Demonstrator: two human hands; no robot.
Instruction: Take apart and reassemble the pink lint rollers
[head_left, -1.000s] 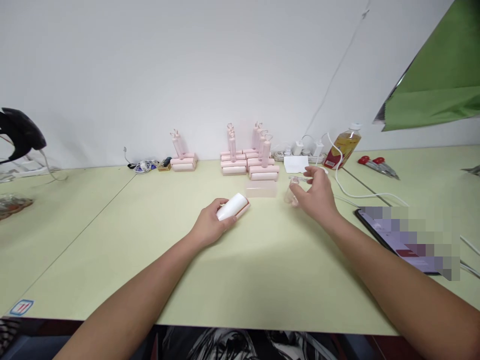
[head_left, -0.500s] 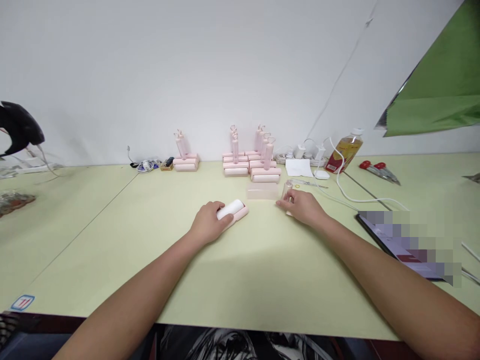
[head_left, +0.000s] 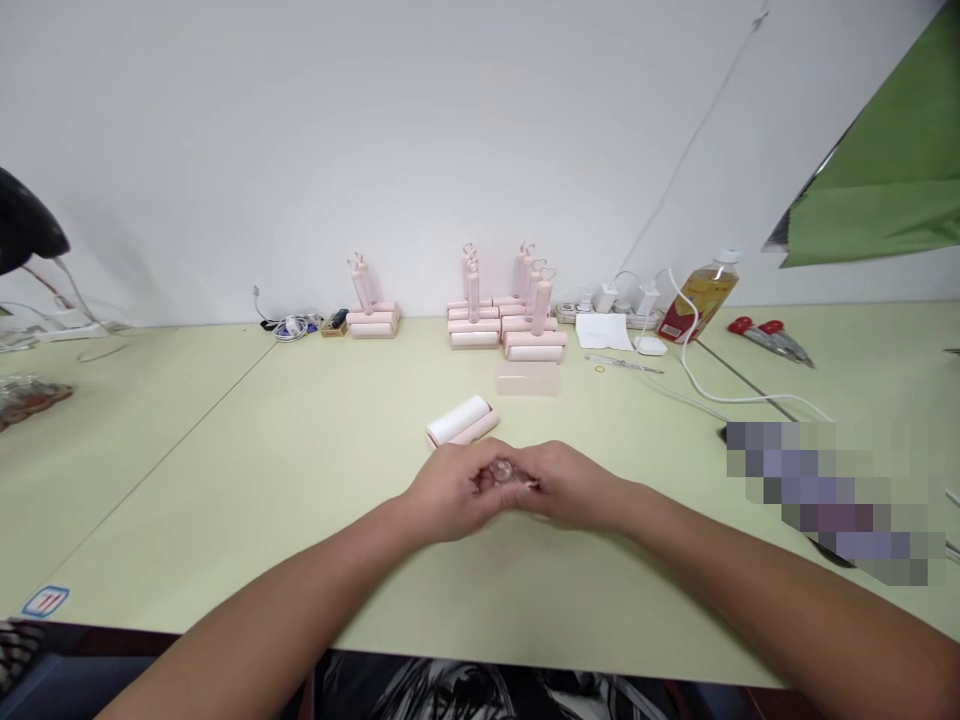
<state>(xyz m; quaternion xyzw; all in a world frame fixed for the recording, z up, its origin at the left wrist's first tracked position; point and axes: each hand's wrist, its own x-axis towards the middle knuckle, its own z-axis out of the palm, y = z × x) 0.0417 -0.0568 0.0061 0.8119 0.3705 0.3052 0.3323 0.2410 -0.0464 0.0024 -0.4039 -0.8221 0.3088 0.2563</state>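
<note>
Bare tabletop (head_left: 225, 450) is stretching out left of the left hand (head_left: 454, 490), offering a wide lane. Just ahead, a white-and-pink roll (head_left: 461, 420) is lying slantwise in the way, and a translucent case (head_left: 528, 379) and pink upright tubes (head_left: 473, 298) are blocking the back. Rightward, a white cable (head_left: 739, 401) (curving loosely) is crossing the passage beyond a pixelated device (head_left: 832, 500).

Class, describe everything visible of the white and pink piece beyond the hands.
The white and pink piece pairs a smooth white cylinder with a pale pink part, apparently plastic; reddish edging shows at the ends. It lies slantwise on the table, right end farther away. The left hand overlaps its near edge in view; contact is unclear.
</note>
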